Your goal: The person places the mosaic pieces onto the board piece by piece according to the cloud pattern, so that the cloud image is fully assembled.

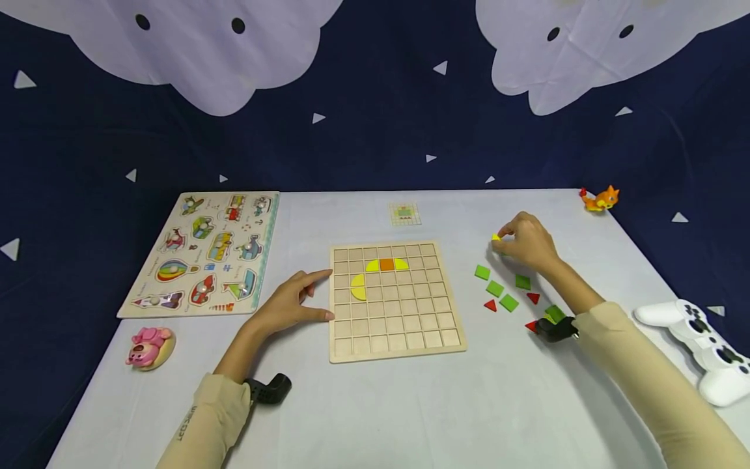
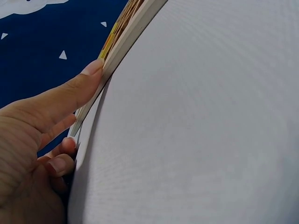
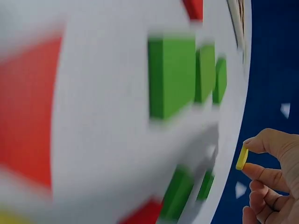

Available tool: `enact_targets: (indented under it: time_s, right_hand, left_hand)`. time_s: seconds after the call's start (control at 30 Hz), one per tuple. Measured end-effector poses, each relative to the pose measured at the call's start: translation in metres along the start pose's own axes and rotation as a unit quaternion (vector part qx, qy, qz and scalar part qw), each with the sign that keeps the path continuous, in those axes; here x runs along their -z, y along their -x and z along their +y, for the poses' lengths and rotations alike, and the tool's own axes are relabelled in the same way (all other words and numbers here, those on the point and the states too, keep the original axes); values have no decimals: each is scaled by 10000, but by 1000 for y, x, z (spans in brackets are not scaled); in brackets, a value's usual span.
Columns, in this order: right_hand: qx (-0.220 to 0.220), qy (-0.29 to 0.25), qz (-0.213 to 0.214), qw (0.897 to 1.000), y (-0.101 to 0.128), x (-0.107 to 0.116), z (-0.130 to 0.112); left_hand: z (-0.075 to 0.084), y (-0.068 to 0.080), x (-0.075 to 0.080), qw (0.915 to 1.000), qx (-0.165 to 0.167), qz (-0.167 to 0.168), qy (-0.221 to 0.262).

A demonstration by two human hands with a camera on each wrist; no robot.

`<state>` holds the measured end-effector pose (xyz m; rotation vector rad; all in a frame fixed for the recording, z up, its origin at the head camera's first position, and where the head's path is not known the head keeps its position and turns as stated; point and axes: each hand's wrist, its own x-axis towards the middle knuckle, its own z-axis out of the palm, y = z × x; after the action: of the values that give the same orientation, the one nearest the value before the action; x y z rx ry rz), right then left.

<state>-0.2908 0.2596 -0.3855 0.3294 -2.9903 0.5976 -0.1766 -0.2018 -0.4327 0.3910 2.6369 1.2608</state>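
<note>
A wooden grid board lies mid-table, bearing an orange square and several yellow rounded pieces in its upper left cells. My left hand touches the board's left edge with thumb and index finger spread apart. In the left wrist view, the thumb lies against the board's side. To the right of the board, my right hand pinches a small yellow piece between thumb and index finger. Green squares and red triangles lie scattered nearer me than that hand.
A small pattern card lies behind the board. On the left are a picture peg puzzle and a pink pig toy. A white game controller is at the right, with an orange toy figure at the far right corner.
</note>
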Motion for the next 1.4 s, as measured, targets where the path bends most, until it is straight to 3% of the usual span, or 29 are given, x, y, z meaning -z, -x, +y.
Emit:
enact_targets:
  time_s: [0.2,0.43,0.67,0.83,1.2,1.4]
  right_hand:
    - [636,-354,-183,9972,6,-16,-38]
    - [1462,-590,-272,9871,17,-36,-84]
    - [2056,-587,-465,9758,22,-57,-104]
    - [2060,-624,-537,9751,23,-65,-106]
    - [1755,-1273,-820,9728,22,-66,-109]
    - [1593,-1209,-977,9749,20,-66,-110]
  left_hand:
    - [1,0,1,10000,-28,7,40]
    - [0,1,1,10000,-30,28,34]
    - [-1,0,0,9999,-98,71,21]
    - [-1,1,0,9999,-85,71,-8]
    - [1,-1,0,10000,5,11,-36]
    - [0,-1,0,10000,2,17,-12]
